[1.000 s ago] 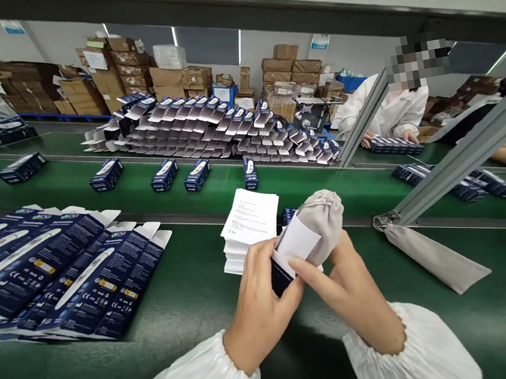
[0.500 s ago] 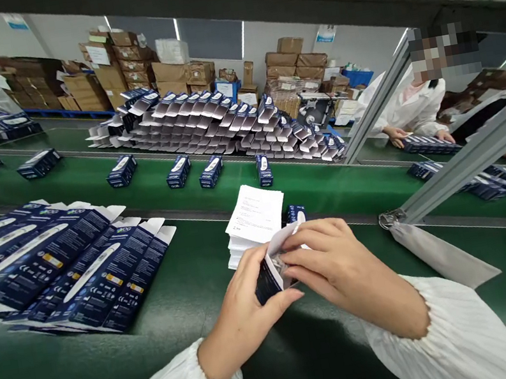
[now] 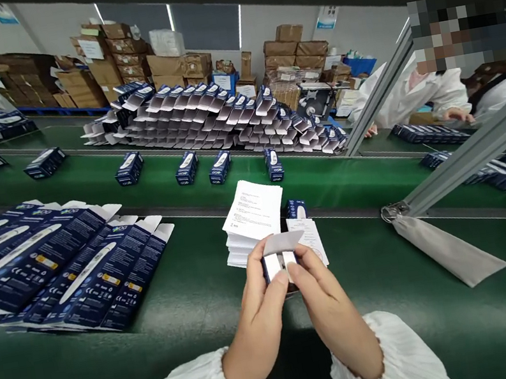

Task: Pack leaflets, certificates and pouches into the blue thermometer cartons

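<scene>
A small blue and white carton (image 3: pixel 283 242) is between my two hands, its end facing me and its top flap standing up. My left hand (image 3: pixel 263 307) wraps its left side, thumb on a white side flap. My right hand (image 3: pixel 328 303) grips the other side, thumb on the other flap; both flaps are folded inward with a narrow gap between them. What lies inside is hidden. Just beyond the carton stands a stack of printed leaflets (image 3: pixel 254 209). Right of the stack, a single leaflet (image 3: pixel 308 238) lies against another blue carton (image 3: pixel 296 209).
Flattened blue cartons (image 3: pixel 66 266) lie piled at left. Several closed cartons (image 3: pixel 220 167) sit on the green conveyor (image 3: pixel 160 189). Behind it rises a heap of open cartons (image 3: pixel 201 114). A metal post (image 3: pixel 379 87) and a grey cloth pouch (image 3: pixel 449 247) are at right, with co-workers beyond.
My right hand has moved from the carton's opening to its right side. The side flaps are now folded in, and the carton faces me. The conveyor cartons have shifted slightly right.
</scene>
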The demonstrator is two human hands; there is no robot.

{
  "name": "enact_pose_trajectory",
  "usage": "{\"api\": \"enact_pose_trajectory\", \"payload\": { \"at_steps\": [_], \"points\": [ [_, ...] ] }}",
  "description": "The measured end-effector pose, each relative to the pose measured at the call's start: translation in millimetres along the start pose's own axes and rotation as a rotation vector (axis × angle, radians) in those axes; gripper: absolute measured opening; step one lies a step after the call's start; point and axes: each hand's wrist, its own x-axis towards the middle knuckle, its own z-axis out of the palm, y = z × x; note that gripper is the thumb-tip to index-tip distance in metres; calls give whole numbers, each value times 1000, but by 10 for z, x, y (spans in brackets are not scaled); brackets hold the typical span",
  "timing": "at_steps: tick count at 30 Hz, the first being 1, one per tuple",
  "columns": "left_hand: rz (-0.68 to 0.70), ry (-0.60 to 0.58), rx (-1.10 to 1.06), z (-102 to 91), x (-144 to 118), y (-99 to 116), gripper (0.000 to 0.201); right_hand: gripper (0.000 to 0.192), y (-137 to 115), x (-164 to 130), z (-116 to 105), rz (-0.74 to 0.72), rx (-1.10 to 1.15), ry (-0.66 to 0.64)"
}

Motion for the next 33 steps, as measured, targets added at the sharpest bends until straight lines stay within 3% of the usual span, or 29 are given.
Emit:
{"api": "enact_pose_trajectory", "payload": {
  "at_steps": [3,6,8,11,14,19,24,26,28,32,33],
  "points": [
    [13,-17,-79,-20,47,58,40,26,-4,45,-6,-102,-121,-47],
    [93,-54,13,-101,93,77,36,27,22,117,-78,-279,-170,-83],
    [240,-80,237,-200,126,105,25,26,20,167,-182,-455,-257,-118],
    [595,-125,714,-403,168,155,16,32,-20,211,-365,-664,-460,-262],
    [821,-192,967,-577,165,159,36,47,-27,200,-462,-704,-556,-352],
    [698,-189,875,-557,69,66,42,49,69,131,-402,-745,-592,-196],
    [419,-74,463,-367,3,54,21,24,38,80,-344,-602,-473,-129],
    [371,-73,432,-360,-8,81,16,17,15,67,-347,-588,-458,-130],
    [451,-98,539,-400,-13,108,18,18,8,64,-371,-654,-515,-170],
    [741,-135,840,-484,-5,111,26,25,-33,88,-456,-814,-678,-270],
    [752,-124,862,-483,-1,93,26,23,-69,99,-469,-828,-712,-289]
  ]
}}
